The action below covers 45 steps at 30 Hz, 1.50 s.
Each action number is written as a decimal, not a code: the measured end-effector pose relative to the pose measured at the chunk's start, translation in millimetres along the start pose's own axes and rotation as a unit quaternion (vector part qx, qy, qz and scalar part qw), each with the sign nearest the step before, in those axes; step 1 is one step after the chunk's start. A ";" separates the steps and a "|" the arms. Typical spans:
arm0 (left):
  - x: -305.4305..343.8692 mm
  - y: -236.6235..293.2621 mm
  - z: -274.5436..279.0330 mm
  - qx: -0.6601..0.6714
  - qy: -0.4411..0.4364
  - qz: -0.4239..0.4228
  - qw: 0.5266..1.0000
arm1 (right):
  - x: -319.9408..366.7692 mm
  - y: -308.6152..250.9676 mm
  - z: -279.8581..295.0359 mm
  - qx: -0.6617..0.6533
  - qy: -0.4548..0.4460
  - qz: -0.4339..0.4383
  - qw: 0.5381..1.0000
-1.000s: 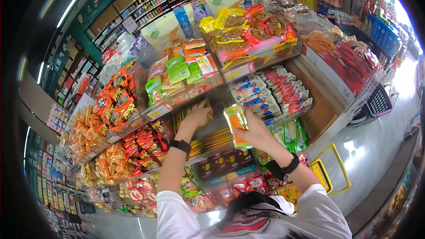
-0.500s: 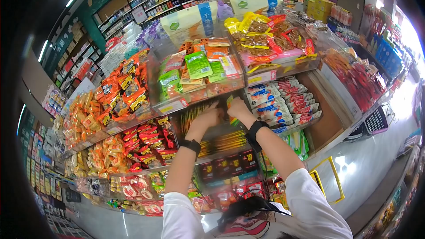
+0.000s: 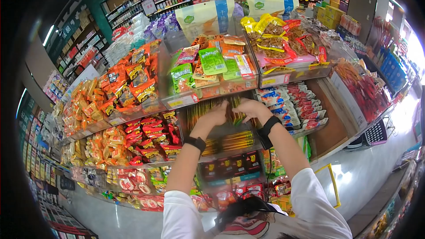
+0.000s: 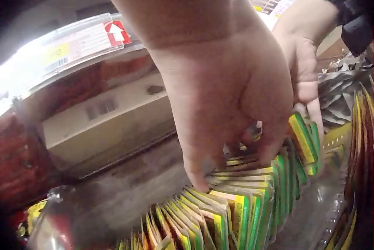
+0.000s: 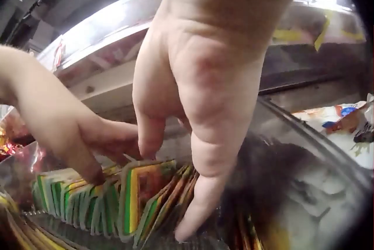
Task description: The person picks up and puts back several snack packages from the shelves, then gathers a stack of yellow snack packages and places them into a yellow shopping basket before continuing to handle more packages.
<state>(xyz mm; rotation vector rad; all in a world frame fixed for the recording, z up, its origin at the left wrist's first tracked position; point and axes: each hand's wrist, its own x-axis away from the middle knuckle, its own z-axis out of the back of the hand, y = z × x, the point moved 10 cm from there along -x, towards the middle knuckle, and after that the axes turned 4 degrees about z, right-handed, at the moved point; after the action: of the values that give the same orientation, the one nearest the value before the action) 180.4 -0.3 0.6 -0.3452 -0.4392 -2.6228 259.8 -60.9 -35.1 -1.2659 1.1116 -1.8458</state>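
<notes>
Slim green-and-yellow packets stand in a row in a clear bin, their edges up. My left hand is over the row; in the left wrist view my left hand rests its fingertips on the tops of the packets. At the row's right end is my right hand. In the right wrist view the thumb of my right hand is by the top of an end packet, and a straight finger reaches down along the right side. Some fingertips are hidden.
More packets lie flat in the bin's front part. White-and-blue wrapped snacks are to the right, red-wrapped snacks to the left. A raised tray of pouches stands behind. A yellow-handled basket is at the lower right.
My right hand has lowered into the bin with the packet that it held up in front a second ago, which now cannot be told apart from the row. My left hand stays over the row.
</notes>
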 end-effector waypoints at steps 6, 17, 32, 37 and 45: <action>-3.3 -2.3 -1.2 0.033 0.000 -0.009 0.999 | 3.2 2.0 -18.2 0.117 -0.108 0.092 0.983; -10.8 4.2 -19.4 -0.022 0.016 -0.070 0.997 | 19.5 -37.2 -8.7 0.398 0.037 0.147 0.905; -13.1 18.7 -21.6 -0.189 0.040 -0.033 0.981 | 19.0 -25.0 -4.5 0.358 0.050 0.173 0.916; -0.9 23.0 -14.2 -0.161 0.037 -0.022 0.986 | 15.0 -21.1 -8.5 0.362 0.042 0.161 0.917; -12.4 29.1 -22.2 -0.156 0.061 -0.029 0.985 | -13.6 10.9 -16.9 0.151 -0.049 0.076 0.984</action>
<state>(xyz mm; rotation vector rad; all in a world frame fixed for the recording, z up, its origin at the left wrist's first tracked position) 201.2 -28.0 -16.5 -0.2723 0.0052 -2.7522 248.9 -49.4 -53.5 -1.0543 0.8140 -1.7410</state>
